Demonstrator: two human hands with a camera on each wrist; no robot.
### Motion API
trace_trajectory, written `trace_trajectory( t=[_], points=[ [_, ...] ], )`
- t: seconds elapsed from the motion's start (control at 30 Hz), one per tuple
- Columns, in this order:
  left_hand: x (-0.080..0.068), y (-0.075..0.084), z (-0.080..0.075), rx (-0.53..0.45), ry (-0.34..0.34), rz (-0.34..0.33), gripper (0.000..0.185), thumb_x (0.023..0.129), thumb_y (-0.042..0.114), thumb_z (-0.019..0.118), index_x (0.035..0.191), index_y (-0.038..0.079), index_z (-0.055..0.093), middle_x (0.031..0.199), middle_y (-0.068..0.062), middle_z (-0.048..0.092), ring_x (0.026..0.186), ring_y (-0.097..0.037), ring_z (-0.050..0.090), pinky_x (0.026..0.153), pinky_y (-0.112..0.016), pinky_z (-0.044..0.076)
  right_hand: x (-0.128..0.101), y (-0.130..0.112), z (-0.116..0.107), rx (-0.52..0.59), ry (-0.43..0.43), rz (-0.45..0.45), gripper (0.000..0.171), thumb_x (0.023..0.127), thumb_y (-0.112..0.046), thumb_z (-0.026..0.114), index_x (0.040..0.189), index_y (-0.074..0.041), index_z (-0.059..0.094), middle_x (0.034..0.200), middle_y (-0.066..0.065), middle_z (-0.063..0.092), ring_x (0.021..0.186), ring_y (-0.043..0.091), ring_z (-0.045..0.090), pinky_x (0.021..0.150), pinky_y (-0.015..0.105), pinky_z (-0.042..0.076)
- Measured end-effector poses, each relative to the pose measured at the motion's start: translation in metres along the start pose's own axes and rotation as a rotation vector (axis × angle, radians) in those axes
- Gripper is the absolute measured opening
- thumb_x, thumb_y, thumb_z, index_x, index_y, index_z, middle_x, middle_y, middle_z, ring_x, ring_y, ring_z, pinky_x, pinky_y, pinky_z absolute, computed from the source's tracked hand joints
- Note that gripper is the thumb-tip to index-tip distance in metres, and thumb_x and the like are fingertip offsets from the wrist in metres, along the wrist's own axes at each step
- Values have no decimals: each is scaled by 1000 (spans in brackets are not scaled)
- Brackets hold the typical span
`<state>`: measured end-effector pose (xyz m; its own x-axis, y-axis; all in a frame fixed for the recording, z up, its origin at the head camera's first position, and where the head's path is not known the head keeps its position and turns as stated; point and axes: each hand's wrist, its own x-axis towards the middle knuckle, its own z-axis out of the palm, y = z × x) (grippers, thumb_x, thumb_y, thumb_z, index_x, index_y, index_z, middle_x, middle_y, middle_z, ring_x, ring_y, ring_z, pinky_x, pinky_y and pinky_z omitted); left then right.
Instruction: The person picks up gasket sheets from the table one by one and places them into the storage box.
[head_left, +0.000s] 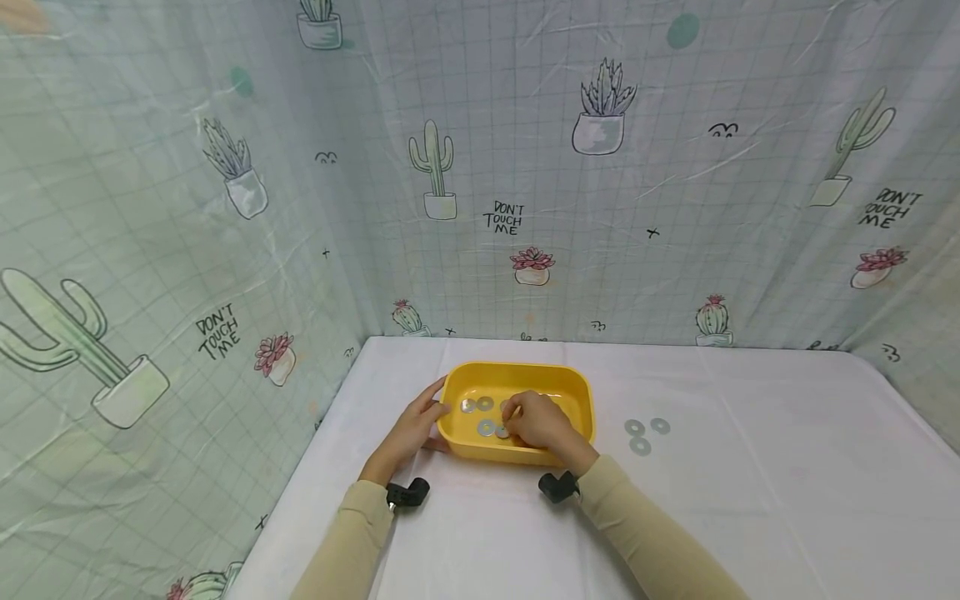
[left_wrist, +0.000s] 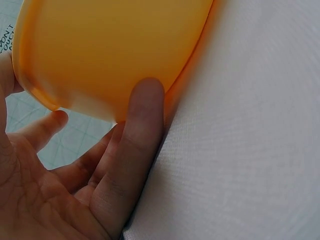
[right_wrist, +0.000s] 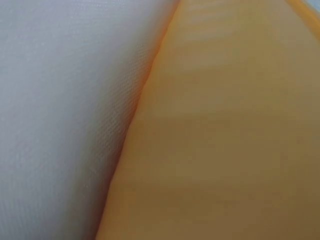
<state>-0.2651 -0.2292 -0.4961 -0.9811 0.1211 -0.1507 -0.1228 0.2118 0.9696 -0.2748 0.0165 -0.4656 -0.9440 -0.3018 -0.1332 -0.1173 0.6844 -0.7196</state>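
Observation:
A shallow yellow tray (head_left: 517,454) with rounded corners stands on the white table. My left hand (head_left: 411,425) grips its left end; in the left wrist view the thumb (left_wrist: 145,110) lies against the outer wall and another finger reaches the rim. Several flat grey metal washers (head_left: 480,428) lie on the tray floor, mostly in its left half. Over the tray's middle, my right hand (head_left: 542,419) reaches down with curled fingers and pinches a washer (head_left: 501,434) at the fingertips, partly hidden by the hand. The right wrist view shows only the tray's outer wall (right_wrist: 210,150) and white cloth.
Several more washers (head_left: 641,452) lie in a loose group on the table (head_left: 750,500), right of the tray. A cactus-printed curtain (head_left: 495,158) rises behind the table and along its left side. Each wrist carries a small black camera (head_left: 408,493).

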Motion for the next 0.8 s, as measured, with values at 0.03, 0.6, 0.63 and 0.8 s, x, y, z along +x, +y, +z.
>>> trace_trajectory(
  t=[0.03, 0.6, 0.63, 0.8],
  points=[
    [0, 0, 0, 1, 0, -1, 60, 102, 24, 52, 158, 38, 35, 128, -18, 57, 92, -24, 68, 68, -44, 67, 0, 0, 0, -4, 4, -1, 8, 90, -7, 69, 95, -10, 74, 70, 3, 65, 61, 16, 56, 56, 23, 41],
    [0, 0, 1, 23, 14, -12, 61, 102, 25, 51, 158, 42, 34, 131, -18, 57, 95, -25, 67, 69, -43, 67, 4, 1, -1, 185, 58, -163, 13, 98, -15, 66, 103, -6, 74, 70, 1, 58, 59, 16, 56, 51, 20, 41],
    [0, 0, 1, 25, 16, -12, 61, 102, 26, 51, 158, 42, 33, 130, -18, 57, 95, -25, 67, 69, -43, 67, 4, 1, -1, 200, 57, -180, 15, 98, -16, 66, 104, -5, 74, 70, 1, 58, 59, 17, 57, 51, 20, 41],
    [1, -3, 1, 37, 25, -12, 61, 102, 26, 51, 158, 42, 33, 130, -18, 57, 95, -25, 67, 69, -42, 67, -1, -1, -5, 308, 40, -232, 16, 100, -20, 65, 106, -7, 72, 71, 2, 57, 62, 17, 55, 53, 21, 45]
  ],
)
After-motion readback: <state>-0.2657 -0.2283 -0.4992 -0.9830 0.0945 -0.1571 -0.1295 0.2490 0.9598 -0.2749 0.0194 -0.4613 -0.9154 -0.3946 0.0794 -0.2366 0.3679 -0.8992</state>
